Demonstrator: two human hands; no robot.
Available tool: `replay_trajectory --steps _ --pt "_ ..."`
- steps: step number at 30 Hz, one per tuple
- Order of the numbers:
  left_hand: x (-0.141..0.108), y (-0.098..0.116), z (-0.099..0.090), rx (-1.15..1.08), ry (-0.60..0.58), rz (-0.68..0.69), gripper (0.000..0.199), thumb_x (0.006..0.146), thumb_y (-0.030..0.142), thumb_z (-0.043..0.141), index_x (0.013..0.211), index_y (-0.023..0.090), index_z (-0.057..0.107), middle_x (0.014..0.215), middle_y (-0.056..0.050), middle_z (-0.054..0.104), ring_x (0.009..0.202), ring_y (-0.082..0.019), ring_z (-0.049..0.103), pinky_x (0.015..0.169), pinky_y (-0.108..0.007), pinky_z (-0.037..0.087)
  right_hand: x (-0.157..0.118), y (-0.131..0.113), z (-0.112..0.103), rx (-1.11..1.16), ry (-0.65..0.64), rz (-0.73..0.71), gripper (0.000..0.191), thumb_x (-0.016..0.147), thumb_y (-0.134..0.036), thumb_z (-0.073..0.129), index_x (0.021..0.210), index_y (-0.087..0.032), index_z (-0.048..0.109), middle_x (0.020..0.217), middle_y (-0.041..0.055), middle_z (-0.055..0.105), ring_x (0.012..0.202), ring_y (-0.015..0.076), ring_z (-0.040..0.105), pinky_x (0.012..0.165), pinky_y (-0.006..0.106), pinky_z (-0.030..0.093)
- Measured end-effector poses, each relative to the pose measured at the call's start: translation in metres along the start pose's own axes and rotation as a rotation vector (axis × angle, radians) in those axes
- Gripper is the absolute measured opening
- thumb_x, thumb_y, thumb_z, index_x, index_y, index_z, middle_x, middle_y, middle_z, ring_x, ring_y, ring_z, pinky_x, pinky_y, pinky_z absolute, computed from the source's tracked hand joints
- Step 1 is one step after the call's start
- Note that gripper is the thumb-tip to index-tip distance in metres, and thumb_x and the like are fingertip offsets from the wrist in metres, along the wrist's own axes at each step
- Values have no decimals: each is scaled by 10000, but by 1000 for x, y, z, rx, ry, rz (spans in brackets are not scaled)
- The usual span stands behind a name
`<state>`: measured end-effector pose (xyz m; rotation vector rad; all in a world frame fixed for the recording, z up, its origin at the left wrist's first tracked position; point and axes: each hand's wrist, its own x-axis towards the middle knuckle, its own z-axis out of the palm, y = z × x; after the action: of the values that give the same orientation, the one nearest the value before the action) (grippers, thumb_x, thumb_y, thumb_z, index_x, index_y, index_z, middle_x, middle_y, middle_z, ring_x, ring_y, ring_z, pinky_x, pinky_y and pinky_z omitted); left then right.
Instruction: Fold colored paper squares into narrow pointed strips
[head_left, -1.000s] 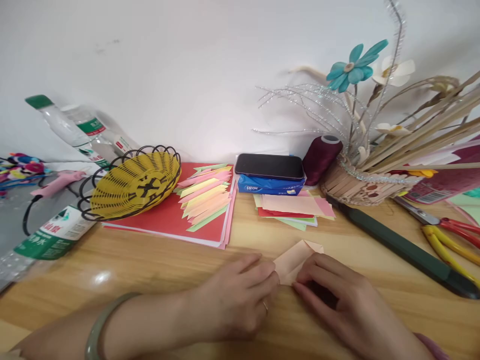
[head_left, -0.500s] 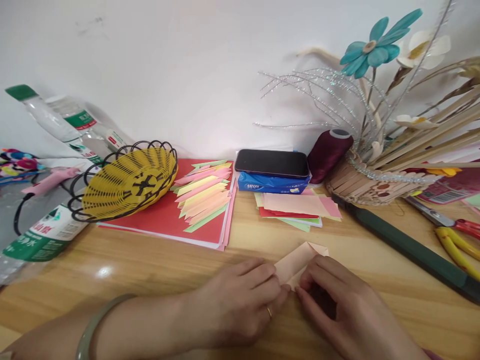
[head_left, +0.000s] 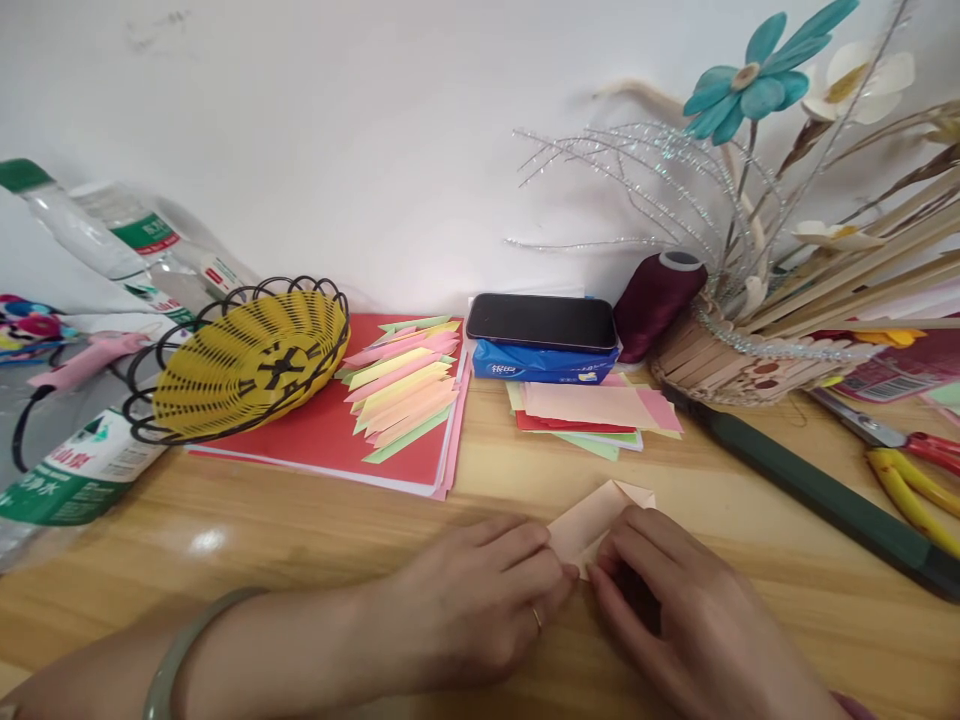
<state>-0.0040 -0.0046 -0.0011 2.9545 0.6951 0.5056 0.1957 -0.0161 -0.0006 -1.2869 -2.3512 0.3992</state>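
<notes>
A partly folded peach paper (head_left: 589, 520) lies on the wooden table between my hands. My left hand (head_left: 487, 590), with a ring and a bangle, grips its left end. On the right end and lower edge, my right hand (head_left: 667, 590) pinches the paper between thumb and fingers. Its far right corner shows a folded flap. Behind it rests a stack of colored paper strips (head_left: 585, 405). Several folded strips (head_left: 409, 385) in pink, yellow, peach and green lie on a red sheet (head_left: 300, 440) at the left.
A yellow basket (head_left: 247, 370) and plastic bottles (head_left: 82, 470) stand left. A black phone (head_left: 540, 320) rests on a blue packet (head_left: 525, 362), beside a maroon thread spool (head_left: 660, 305). At right are a flower basket (head_left: 750, 370), a dark green tool (head_left: 817, 490) and scissors (head_left: 862, 420).
The view has shifted slightly, so things at the left appear a little further left. Both hands keep nearly the same hold on the peach paper.
</notes>
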Motion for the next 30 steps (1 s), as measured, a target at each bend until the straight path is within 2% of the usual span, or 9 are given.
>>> replay_trajectory --steps 11,16,20,24,27,30 --pt "-2 -1 0 7 6 15 228 941 135 368 1033 90 572 902 -25 606 897 -163 533 887 -297 432 -3 1 0 -119 13 -72 126 873 -205 396 767 -202 463 733 40 517 660 177 518 588 309 431" --pt "-4 -3 0 26 -51 22 199 928 161 435 1086 115 547 955 -21 594 952 -165 529 954 -335 394 -1 0 -5 -274 65 -122 184 888 -220 357 722 -221 438 681 27 506 597 177 506 533 300 406" --pt "-4 -8 -5 33 -90 46 204 944 172 408 1084 125 548 937 -23 599 964 -154 534 959 -327 386 -4 1 -13 -338 10 -148 239 896 -211 310 706 -227 454 676 34 533 564 182 511 499 312 413" --pt "-4 -15 -12 30 -110 113 219 945 178 407 1115 145 541 937 -16 604 979 -158 533 958 -341 385 -16 15 -21 -351 16 -195 271 904 -201 283 860 -214 550 898 86 634 757 224 592 635 387 481" --pt "-5 -20 -16 60 -104 135 226 939 176 419 1131 171 540 975 -13 605 1019 -153 517 1001 -351 353 -25 26 -21 -339 9 -377 335 894 -181 288 1082 -211 563 1057 79 655 961 243 592 759 420 489" --pt "-5 -22 -17 170 -48 159 219 933 188 436 1117 179 554 1039 -25 593 1084 -158 479 1027 -379 325 -30 27 -16 -290 -17 -531 421 870 -163 313 1253 -176 487 1176 71 620 1107 238 544 849 405 487"
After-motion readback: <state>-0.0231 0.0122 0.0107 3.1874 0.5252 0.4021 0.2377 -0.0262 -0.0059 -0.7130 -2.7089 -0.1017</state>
